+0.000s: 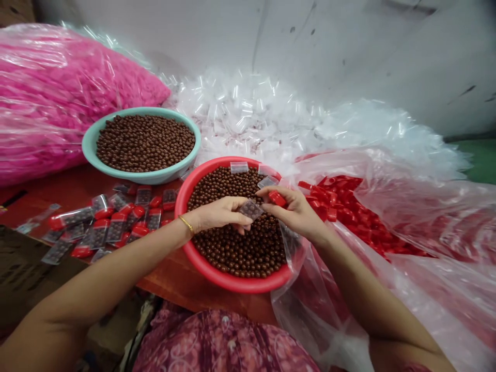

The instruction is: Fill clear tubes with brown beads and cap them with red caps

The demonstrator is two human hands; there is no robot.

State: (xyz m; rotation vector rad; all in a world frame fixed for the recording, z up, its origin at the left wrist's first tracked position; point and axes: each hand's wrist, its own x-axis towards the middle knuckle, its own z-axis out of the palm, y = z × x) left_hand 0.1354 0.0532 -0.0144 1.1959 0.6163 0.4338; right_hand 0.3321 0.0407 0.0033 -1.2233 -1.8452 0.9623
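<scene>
My left hand (220,213) is closed on a small clear packet of brown balls (251,208), held over the red bowl (217,271) full of brown balls. My right hand (296,209) pinches a red cap (277,198) right at the packet's end. Both hands meet above the middle of the red bowl. A gold bangle sits on my left wrist.
A teal bowl (141,175) of brown balls stands behind left. Several filled packets with red caps (112,222) lie left of the red bowl. A clear bag of red caps (349,212) is on the right, a heap of empty clear packets (251,113) behind, a pink bag (58,93) far left.
</scene>
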